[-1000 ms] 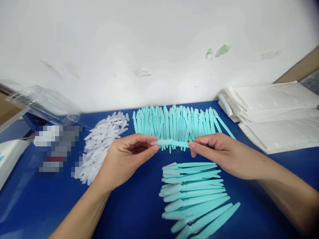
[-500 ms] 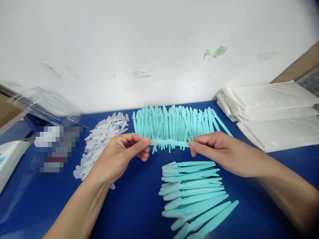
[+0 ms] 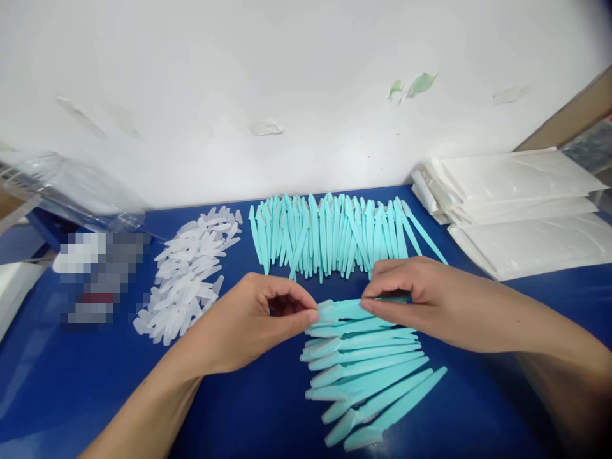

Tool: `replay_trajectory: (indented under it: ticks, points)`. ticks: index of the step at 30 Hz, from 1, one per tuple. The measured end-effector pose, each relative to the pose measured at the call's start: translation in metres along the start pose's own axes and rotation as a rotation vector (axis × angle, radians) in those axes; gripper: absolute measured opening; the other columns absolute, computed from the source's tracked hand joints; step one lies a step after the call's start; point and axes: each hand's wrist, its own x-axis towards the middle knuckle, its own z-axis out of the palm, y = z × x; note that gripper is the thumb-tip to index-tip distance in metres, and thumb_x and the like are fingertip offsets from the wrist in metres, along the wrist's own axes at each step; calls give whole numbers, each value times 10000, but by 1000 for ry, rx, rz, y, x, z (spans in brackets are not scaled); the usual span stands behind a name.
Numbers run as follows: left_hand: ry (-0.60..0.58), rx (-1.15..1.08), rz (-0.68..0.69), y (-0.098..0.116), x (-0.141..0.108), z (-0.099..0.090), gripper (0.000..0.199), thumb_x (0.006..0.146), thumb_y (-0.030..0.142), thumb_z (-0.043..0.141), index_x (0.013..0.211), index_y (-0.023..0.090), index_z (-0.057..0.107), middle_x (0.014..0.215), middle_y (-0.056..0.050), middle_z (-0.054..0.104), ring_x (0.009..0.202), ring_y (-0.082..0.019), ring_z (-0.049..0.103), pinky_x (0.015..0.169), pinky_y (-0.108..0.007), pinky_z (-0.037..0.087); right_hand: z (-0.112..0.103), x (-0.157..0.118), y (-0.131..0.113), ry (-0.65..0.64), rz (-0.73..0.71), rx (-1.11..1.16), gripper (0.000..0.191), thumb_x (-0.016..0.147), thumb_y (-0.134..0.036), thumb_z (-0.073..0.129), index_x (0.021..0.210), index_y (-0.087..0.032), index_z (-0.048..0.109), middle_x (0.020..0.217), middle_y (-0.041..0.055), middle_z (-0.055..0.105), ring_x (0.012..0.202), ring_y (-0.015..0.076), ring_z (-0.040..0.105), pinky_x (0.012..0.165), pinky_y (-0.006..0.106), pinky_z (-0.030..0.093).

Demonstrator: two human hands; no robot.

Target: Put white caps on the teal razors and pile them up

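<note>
In the head view, both forearms reached in from below, palms down, wrists bent toward each other. The left hand (image 3: pixel 248 322) pinched the capped end of a teal razor (image 3: pixel 344 310) between thumb and forefinger; the right hand (image 3: pixel 411 290) pinched its handle end, so each grip was closed on that one piece. It lay touching the top of a stack of about ten capped razors (image 3: pixel 368 376) just below both grips. Beyond them stood one row of uncapped teal razors (image 3: pixel 329 233), too many to count, and left of the left grip one heap of clear caps (image 3: pixel 189 277) on the blue desk (image 3: pixel 268 408).
</note>
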Motion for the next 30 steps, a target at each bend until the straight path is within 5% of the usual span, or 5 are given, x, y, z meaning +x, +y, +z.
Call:
replay_trajectory:
  ticks: [8, 13, 20, 26, 30]
  points:
    - [-1, 127, 84, 3, -2, 11, 239, 918, 453, 762, 805, 248, 812, 680, 2, 697, 596, -147, 571, 530, -252, 397, -1, -4, 4, 68, 96, -88, 345, 932, -560, 716, 777, -253, 741, 689, -5, 680, 604, 158, 548, 563, 310, 359]
    - [362, 157, 69, -3, -6, -18, 385, 897, 561, 772, 719, 221, 742, 598, 17, 603, 538, -130, 466, 484, -251, 335, 0, 24, 13, 512, 262, -237, 349, 953, -572, 652, 873, -234, 686, 676, 15, 706, 643, 204, 619, 645, 347, 416]
    - [797, 279, -81, -9, -18, -66, 405, 885, 567, 782, 819, 169, 749, 663, 28, 592, 636, -122, 457, 565, -236, 355, -1, 52, 17, 540, 308, -154, 238, 897, -432, 650, 817, -217, 713, 693, 19, 726, 672, 219, 667, 708, 362, 470]
    - [637, 395, -190, -23, -33, -95, 455, 911, 639, 727, 1010, 205, 816, 741, 31, 698, 601, -121, 498, 524, -214, 369, -7, 47, 17, 569, 357, 82, 191, 770, -391, 750, 822, -208, 728, 624, -20, 646, 491, 130, 494, 524, 313, 394]
    - [508, 504, -178, -33, -35, -104, 424, 900, 629, 732, 998, 237, 862, 653, 49, 675, 515, -110, 483, 474, -215, 352, -13, 40, 19, 413, 272, 261, 186, 773, -377, 793, 823, -210, 726, 632, -36, 592, 514, 109, 422, 497, 291, 314]
